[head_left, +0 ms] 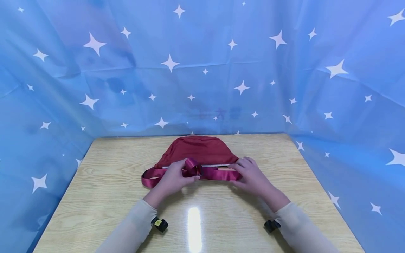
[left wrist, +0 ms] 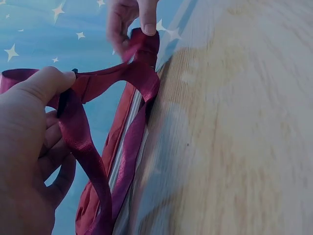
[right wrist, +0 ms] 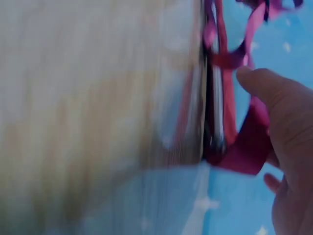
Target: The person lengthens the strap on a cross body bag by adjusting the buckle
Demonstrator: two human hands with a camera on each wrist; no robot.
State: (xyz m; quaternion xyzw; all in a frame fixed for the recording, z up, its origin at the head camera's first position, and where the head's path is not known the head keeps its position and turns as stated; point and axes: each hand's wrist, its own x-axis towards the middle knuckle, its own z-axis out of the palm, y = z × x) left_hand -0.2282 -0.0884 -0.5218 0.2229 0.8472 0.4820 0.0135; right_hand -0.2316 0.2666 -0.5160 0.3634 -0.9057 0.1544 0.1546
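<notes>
A dark red waist bag [head_left: 197, 150] lies at the far middle of the table, its silvery zipper [head_left: 216, 165] along the near side. Its shiny magenta strap [head_left: 221, 174] runs in front of the zipper and loops out at the left. My left hand [head_left: 172, 180] pinches the strap by a dark slider buckle [left wrist: 63, 100], thumb on top, with a loop standing up there. At the bag's right end, my right hand [head_left: 250, 179] holds the strap between thumb and fingers. Part of those fingers is hidden behind the strap in the blurred right wrist view.
The bag rests on a light wood-grain table [head_left: 114, 196] near its far edge. Behind and at both sides hangs a blue curtain [head_left: 202, 80] with white stars. A black band device [head_left: 159, 224] sits on the left wrist, another [head_left: 272, 226] on the right.
</notes>
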